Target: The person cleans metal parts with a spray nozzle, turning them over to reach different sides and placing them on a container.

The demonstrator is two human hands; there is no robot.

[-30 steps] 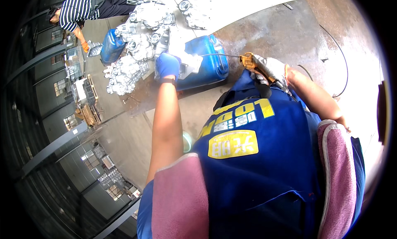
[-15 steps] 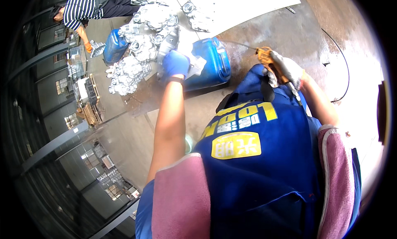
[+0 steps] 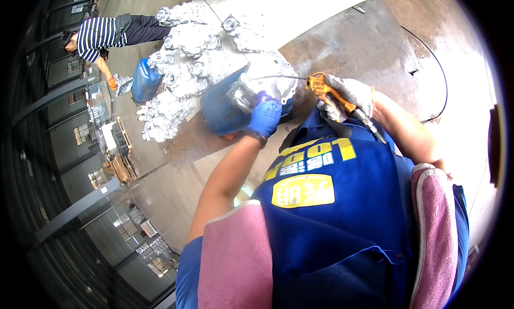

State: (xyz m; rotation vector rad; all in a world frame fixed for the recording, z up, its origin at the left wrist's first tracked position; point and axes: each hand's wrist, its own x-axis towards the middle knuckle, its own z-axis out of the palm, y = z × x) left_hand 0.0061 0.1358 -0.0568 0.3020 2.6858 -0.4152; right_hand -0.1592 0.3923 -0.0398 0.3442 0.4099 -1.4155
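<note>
My left hand (image 3: 266, 118), in a blue glove, grips the near edge of a silvery cast metal housing (image 3: 278, 86). The housing is tilted over a blue plastic drum (image 3: 218, 107), its broad flanged face turned up. Closed around an orange air blow gun (image 3: 320, 86) is my right hand (image 3: 350, 95), in a whitish-grey glove. From the gun a long thin nozzle (image 3: 278, 77) reaches left across the housing. Whether its tip touches the metal, I cannot tell. A hose fitting (image 3: 369, 126) hangs from the gun's handle toward my blue apron (image 3: 342, 202).
Several similar castings (image 3: 187, 68) are heaped beyond the drum, near a second blue drum (image 3: 145, 81). At the far left a person in a striped shirt (image 3: 99, 36) bends over a metal part (image 3: 123, 85). A black hose (image 3: 441, 68) curves at the right.
My left hand has moved right and nearer to me, carrying the housing under the nozzle. The blow gun has shifted a little left. The view has shifted slightly.
</note>
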